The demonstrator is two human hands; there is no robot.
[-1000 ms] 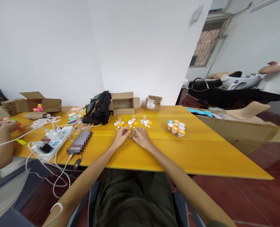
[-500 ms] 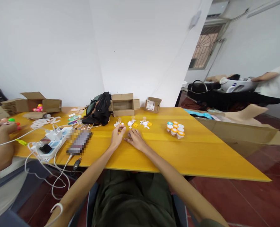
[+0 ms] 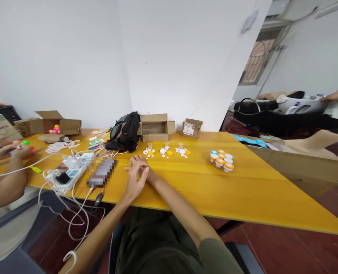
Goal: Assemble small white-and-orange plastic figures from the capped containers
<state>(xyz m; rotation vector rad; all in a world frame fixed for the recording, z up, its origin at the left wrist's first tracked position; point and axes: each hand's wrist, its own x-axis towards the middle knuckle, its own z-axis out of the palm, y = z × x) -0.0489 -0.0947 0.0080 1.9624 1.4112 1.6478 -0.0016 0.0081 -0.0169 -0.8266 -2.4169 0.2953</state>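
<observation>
My left hand point(image 3: 135, 182) is over the near part of the yellow table point(image 3: 186, 190), its fingers apart and holding nothing, overlapping my right hand. My right hand point(image 3: 144, 170) reaches across to the left, fingers spread low over the table and partly hidden by the left. Beyond them lie three groups of small parts: white pieces point(image 3: 145, 152), a yellow disc point(image 3: 169, 153) and another yellow disc point(image 3: 188, 152), each group with a clear cup point(image 3: 180, 145) behind it. To the right stands a cluster of capped cups point(image 3: 221, 160) with orange, white and teal lids.
At the left are a power strip point(image 3: 71, 175) with white cables, a blurred phone point(image 3: 102, 172) and a co-worker's arm point(image 3: 11, 179). Along the back are a black bag point(image 3: 125, 133), an open box point(image 3: 154, 129) and a smaller box point(image 3: 191, 128). A large carton point(image 3: 294, 163) stands right.
My right hand has moved left across the table, and my left hand has come back over it. The whole view has shifted, so the table's objects appear farther right.
</observation>
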